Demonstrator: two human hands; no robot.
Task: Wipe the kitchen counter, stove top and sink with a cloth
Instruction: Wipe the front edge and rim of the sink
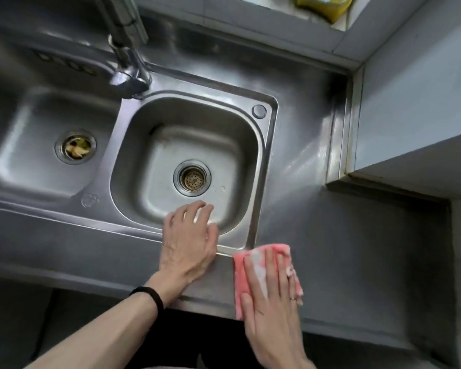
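The right hand (270,296) presses flat, fingers extended, on the soft, limp cloth (253,265) against the surface (357,262); the left hand (190,242) rests open and empty beside it on the sink (264,182) rim.

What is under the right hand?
Under the flat right hand lies a folded pink cloth, pressed on the steel counter by the sink's front corner. The cloth's middle and the counter beneath it are covered.

Dim grey light, blurred left edge

Two sink basins (186,161); two drains (192,177); one faucet (128,73); one cloth (253,272); two hands (189,243).
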